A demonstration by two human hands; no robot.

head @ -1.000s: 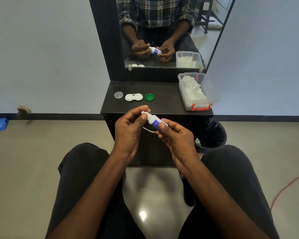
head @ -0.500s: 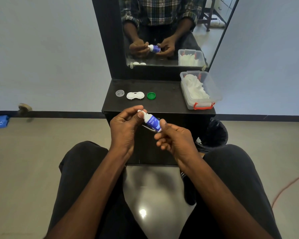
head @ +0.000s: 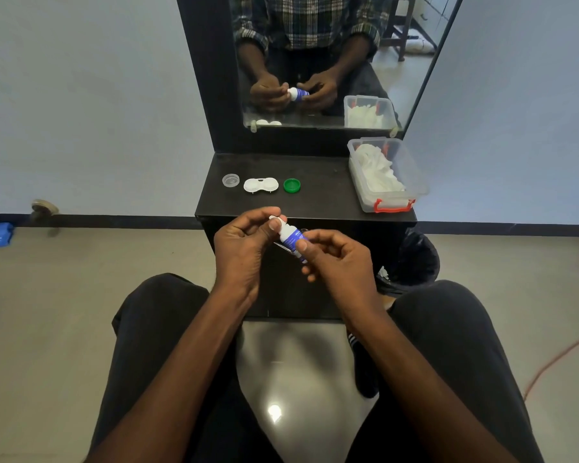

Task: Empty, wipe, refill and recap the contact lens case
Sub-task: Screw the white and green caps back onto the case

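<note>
A small white solution bottle (head: 290,236) with a blue label is held between both hands in front of the black shelf (head: 315,202). My left hand (head: 244,248) pinches its white cap end with thumb and fingers. My right hand (head: 335,255) grips the bottle's body. The white contact lens case (head: 260,185) lies open on the shelf, with a clear cap (head: 230,180) to its left and a green cap (head: 292,185) to its right.
A clear plastic box (head: 411,182) with a red latch holds white tissues at the shelf's right end. A mirror (head: 315,61) stands behind the shelf. A black bin (head: 415,259) sits on the floor at the right.
Both hands with the bottle have shifted slightly up and toward the shelf edge. The bottle has tilted more upright, and my left fingers have turned on the cap.
</note>
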